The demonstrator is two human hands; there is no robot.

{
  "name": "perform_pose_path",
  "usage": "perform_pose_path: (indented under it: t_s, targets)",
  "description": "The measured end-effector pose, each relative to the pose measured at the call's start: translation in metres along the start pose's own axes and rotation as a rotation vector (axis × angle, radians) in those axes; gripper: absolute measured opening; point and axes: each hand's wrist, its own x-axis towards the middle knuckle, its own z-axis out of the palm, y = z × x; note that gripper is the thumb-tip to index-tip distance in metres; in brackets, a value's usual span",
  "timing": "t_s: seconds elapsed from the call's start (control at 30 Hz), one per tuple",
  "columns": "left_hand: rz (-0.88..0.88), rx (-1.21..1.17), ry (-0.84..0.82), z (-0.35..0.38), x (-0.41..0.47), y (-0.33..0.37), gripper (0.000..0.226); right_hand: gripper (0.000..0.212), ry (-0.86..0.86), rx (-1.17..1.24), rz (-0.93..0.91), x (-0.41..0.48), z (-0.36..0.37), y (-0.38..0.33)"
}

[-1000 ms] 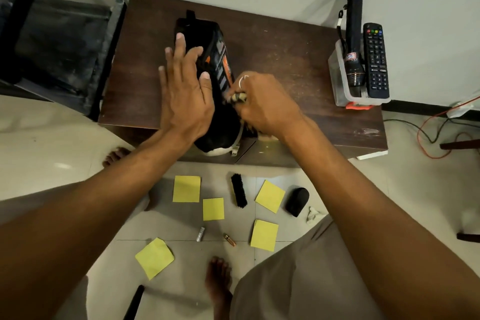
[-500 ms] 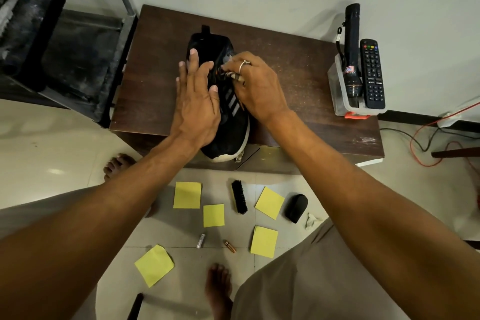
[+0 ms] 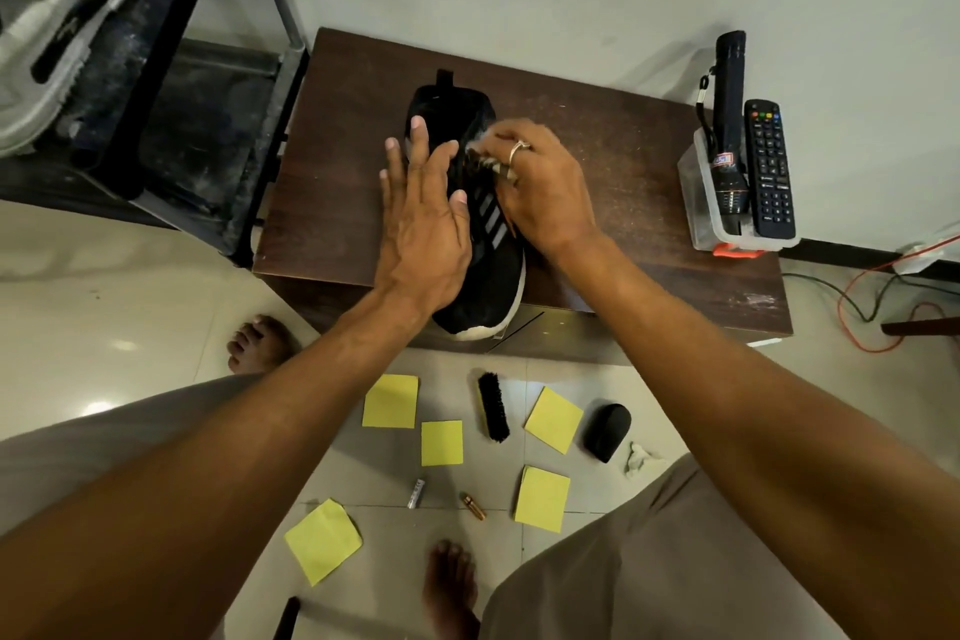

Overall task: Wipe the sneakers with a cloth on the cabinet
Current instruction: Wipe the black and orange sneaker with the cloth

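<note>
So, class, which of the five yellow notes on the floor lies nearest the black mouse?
The tilted note lying between the brush and the mouse; the others lie farther off.

A home: tiled floor (image 3: 156, 327), TV remote (image 3: 770, 169).

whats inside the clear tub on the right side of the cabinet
A black torch and a remote sit in the clear tub; anything beneath them is covered.
</note>
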Motion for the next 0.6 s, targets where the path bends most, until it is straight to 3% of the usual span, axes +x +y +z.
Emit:
perform_pose_path:
  t_s: [0.13,0.4,0.6]
  targets:
    - [-0.008,-0.001,0.006,-0.001,0.001,0.0,0.051,0.031,-0.038,0.0,0.042,0.026,-0.001,-0.006]
    - [-0.005,0.012,0.018,0.001,0.001,-0.001,0.053,0.032,-0.379,0.1,0.107,-0.039,-0.039,-0.018]
    - [0.004,0.0,0.006,0.0,0.0,-0.001,0.053,0.032,-0.236,0.073,0.149,-0.039,-0.031,-0.027]
